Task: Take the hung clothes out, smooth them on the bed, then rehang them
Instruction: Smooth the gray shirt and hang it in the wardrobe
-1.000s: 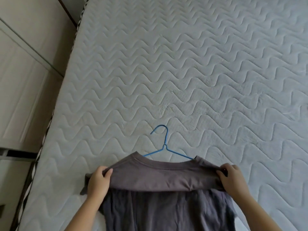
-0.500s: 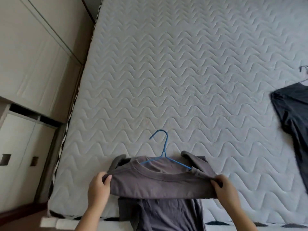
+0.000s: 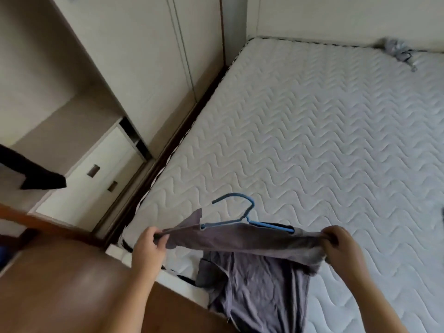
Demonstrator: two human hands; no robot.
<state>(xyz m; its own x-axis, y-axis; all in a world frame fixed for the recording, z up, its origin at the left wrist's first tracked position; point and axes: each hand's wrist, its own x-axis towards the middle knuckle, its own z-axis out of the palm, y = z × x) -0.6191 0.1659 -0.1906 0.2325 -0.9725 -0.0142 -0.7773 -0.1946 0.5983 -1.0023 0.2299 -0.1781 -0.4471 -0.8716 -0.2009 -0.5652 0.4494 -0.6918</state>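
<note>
Wooden floor (image 3: 60, 284) at far left ran up to the bed's near edge. Closed wardrobe doors (image 3: 149, 68) stood along the left edge of the quilted mattress (image 3: 312, 140), with a narrow dark gap between them.

Left grip (image 3: 149, 246): fingers curled, pinching one shoulder of the grey T-shirt (image 3: 252, 280) above the mattress's near-left corner. The shirt's top edge stretched across to the right grip (image 3: 341, 246), curled round the other shoulder. Blue hanger (image 3: 240, 212) sat in the neck, hook raised over the quilting. The shirt body hung down across the near edge.

A wide stretch of mattress spread beyond and to the right, as far as a crumpled grey cloth (image 3: 394, 50) at the far edge.
</note>
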